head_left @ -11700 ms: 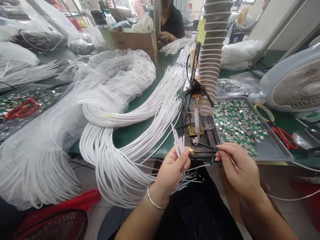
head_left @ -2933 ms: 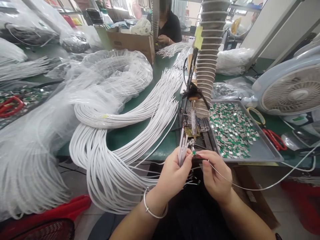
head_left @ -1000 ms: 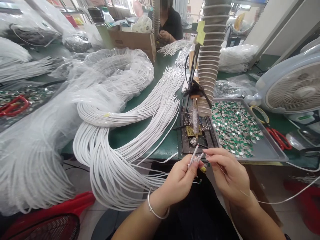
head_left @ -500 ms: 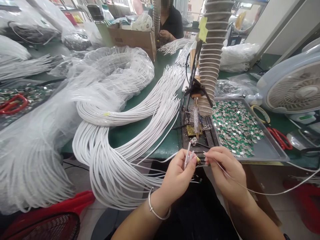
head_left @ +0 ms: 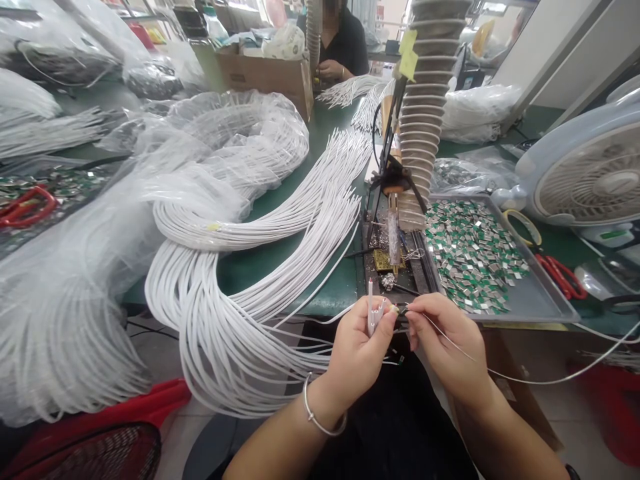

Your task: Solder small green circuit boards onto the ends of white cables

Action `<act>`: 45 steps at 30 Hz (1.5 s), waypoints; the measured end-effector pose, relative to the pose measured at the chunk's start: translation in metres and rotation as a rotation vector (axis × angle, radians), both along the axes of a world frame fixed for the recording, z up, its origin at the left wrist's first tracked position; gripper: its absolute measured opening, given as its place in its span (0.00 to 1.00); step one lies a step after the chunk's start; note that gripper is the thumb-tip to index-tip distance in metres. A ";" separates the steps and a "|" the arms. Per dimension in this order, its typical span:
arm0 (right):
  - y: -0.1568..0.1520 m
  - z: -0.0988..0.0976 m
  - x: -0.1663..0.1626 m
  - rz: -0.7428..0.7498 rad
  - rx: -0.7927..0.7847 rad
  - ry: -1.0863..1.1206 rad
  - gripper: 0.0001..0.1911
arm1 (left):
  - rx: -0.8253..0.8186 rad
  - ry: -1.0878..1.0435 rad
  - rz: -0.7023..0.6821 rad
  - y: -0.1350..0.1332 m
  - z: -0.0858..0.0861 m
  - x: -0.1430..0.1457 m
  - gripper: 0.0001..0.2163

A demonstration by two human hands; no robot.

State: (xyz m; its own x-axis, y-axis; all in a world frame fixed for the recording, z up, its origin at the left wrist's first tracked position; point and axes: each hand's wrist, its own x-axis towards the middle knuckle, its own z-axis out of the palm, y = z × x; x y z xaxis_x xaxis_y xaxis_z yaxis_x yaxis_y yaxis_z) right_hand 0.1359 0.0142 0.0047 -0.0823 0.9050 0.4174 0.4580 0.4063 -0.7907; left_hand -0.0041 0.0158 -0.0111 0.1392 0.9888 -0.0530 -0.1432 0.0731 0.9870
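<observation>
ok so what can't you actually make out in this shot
Head view:
The tiny piece where the left hand and right hand meet: too small, covered by fingertips.
The thin wire in the right hand: far end cut off by the right edge.
The white cables in the left hand: lower ends hidden behind the palm.
The fan: cut by the right edge.

Nothing before you can be read. The yellow tag [head_left: 409, 55] far ahead, clipped beside the ribbed hose [head_left: 424, 120], shows no legible writing. The green label [head_left: 613, 234] on the base of the fan [head_left: 590, 177] at your right is too small to read, and the cardboard box [head_left: 265, 77] at the far side shows no print you can make out.
</observation>
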 end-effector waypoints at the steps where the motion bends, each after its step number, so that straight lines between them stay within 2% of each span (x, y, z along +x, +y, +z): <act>1: 0.000 -0.001 0.000 0.000 0.021 -0.004 0.04 | -0.015 -0.022 -0.002 0.000 -0.001 0.001 0.10; 4: 0.000 -0.003 0.000 0.002 0.052 0.039 0.06 | -0.080 -0.121 -0.011 0.000 -0.004 0.004 0.11; 9: 0.000 -0.004 -0.002 0.014 -0.027 0.100 0.06 | -0.136 -0.272 -0.032 0.002 -0.002 0.006 0.11; 15: 0.000 -0.002 -0.001 0.014 -0.059 0.049 0.05 | -0.110 -0.192 0.006 0.003 0.006 0.006 0.11; 19: -0.001 -0.001 -0.001 0.011 -0.036 0.039 0.05 | -0.085 -0.229 0.007 0.003 0.011 0.007 0.11; 27: 0.000 -0.004 0.000 0.010 -0.014 0.024 0.04 | -0.079 -0.193 -0.011 0.001 0.007 0.004 0.10; 30: 0.001 -0.006 0.002 0.010 0.022 -0.021 0.05 | -0.067 -0.175 0.010 0.000 0.008 0.004 0.09; 34: 0.000 -0.009 0.002 0.015 0.144 -0.047 0.07 | -0.111 -0.203 0.035 0.000 0.009 0.005 0.08; 41: -0.004 -0.019 0.000 -0.133 0.257 0.122 0.08 | -0.269 -0.271 0.079 0.003 0.011 0.006 0.07; 45: -0.006 -0.021 0.001 -0.102 0.325 -0.014 0.15 | -0.322 -0.289 0.087 0.007 0.017 0.005 0.04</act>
